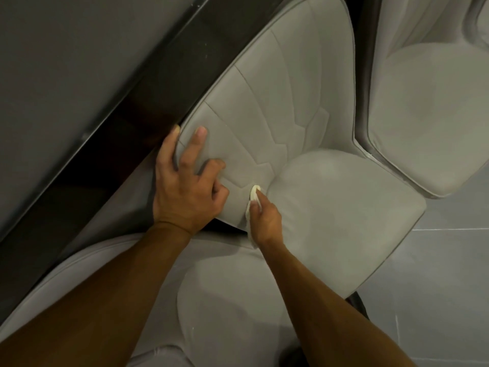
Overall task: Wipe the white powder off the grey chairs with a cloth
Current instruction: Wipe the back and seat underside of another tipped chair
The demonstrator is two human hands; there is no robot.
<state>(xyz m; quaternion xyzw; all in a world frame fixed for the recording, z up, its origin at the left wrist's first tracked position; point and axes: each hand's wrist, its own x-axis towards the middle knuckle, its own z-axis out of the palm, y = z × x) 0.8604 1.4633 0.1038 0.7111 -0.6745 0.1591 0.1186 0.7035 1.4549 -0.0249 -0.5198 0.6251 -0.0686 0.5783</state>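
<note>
Right hand (pixel 264 221) is down at the crease of the middle chair (pixel 344 207), its grip closed around the cloth (pixel 254 192). The cloth's long axis runs along the hand. One end trails back under the wrist, and the other pokes out past the fingertips, pointing into the seam where the seat meets the backrest. That front end is folded into a small rounded pad, pale cream-white, touching the grey upholstery just ahead of the grip. Off to the left of the grip, the left hand (pixel 185 192) lies spread on the backrest, two fingers straight, the outer one over the side edge, holding nothing. Beyond that hand is a dark table (pixel 148 88) edge. A second chair (pixel 225 300) sits below the arms.
</note>
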